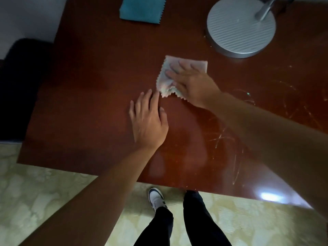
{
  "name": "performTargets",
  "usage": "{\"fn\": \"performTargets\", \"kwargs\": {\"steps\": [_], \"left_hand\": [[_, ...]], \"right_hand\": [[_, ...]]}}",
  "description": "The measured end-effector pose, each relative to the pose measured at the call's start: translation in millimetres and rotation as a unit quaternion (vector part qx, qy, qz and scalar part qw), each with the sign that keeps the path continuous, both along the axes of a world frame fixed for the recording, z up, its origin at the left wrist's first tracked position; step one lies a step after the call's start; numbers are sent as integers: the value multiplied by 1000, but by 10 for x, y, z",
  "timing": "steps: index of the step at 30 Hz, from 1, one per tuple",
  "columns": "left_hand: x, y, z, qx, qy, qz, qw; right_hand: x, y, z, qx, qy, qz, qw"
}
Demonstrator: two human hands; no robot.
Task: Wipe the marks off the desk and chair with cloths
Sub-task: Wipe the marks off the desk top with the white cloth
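The right hand (193, 84) is pressing its flat, released fingers (171, 66) onto the pale cloth (177, 75), which is lying on the tabletop (92, 89) just in front of the lamp base (241, 27) (round, ribbed, grey). Nearer than that base, the left hand (149, 118) is resting flat, grasping nothing. A teal cloth (142, 9) is lying well left of it.

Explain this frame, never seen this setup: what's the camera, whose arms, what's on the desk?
There is no robot here. A person wears one wide-angle camera on the head, looking down, so the arms are the person's own. The right hand presses flat on a pale pastel cloth with zigzag edges on the glossy reddish-brown wooden desk. The left hand rests open on the desk beside the cloth. A folded teal cloth lies at the far edge, and a round ribbed grey lamp base stands far right. Pale scratch-like marks show under the right arm.
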State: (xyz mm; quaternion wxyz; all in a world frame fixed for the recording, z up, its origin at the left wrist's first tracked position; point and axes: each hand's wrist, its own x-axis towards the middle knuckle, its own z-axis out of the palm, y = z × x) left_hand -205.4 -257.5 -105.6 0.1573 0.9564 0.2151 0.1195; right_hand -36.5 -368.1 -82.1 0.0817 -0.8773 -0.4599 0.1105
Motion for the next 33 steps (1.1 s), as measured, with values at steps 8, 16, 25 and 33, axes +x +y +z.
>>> {"fn": "performTargets", "kwargs": {"steps": [8,16,25,33], "left_hand": [[647,-312,25,-53,-20,25,998],[782,-373,27,-53,-17,49,997],[816,-413,74,-49,-7,56,997],[807,-415,62,-47,-13,61,997]], "right_hand": [[77,-446,-40,28,-3,-34,999],[-402,-1022,-52,36,14,96,995],[1135,378,-61,-2,-47,-67,997],[786,353,-179,41,-15,-168,985]]}}
